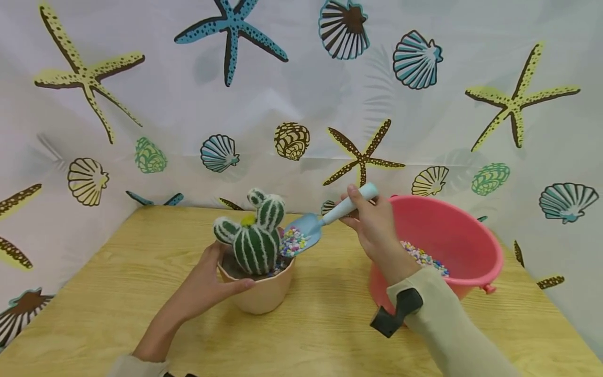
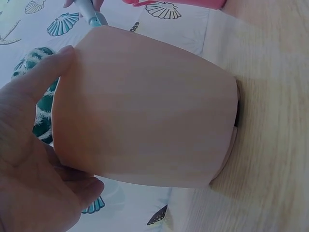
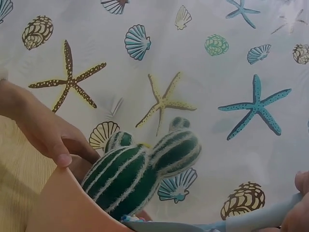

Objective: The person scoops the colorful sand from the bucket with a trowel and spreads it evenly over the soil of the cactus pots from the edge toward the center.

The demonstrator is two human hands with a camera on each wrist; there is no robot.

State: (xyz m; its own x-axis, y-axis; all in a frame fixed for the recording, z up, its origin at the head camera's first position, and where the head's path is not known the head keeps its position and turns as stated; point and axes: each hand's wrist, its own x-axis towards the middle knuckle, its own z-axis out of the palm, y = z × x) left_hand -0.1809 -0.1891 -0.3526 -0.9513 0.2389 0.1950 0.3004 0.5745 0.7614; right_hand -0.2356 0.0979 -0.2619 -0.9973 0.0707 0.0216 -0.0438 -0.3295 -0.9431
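A toy cactus (image 1: 256, 248), green with white fuzzy ribs and a yellow flower, stands in a peach-coloured flowerpot (image 1: 261, 297). My left hand (image 1: 200, 288) grips the pot's rim from the left, thumb along the near side and fingers on the far side. In the left wrist view the pot (image 2: 145, 106) fills the middle. My right hand (image 1: 377, 225) holds a light blue toy shovel (image 1: 341, 210) by its handle. Its blade carries multicoloured pebbles (image 1: 293, 242) and tilts down over the pot's right rim, beside the cactus. Some pebbles lie inside the pot at the cactus's foot.
A pink bucket (image 1: 443, 225) with more coloured pebbles (image 1: 426, 259) stands on the right, partly behind my right forearm. Everything rests on a wooden table (image 1: 330, 335). Behind it hangs a white cloth (image 1: 301, 94) printed with starfish and shells.
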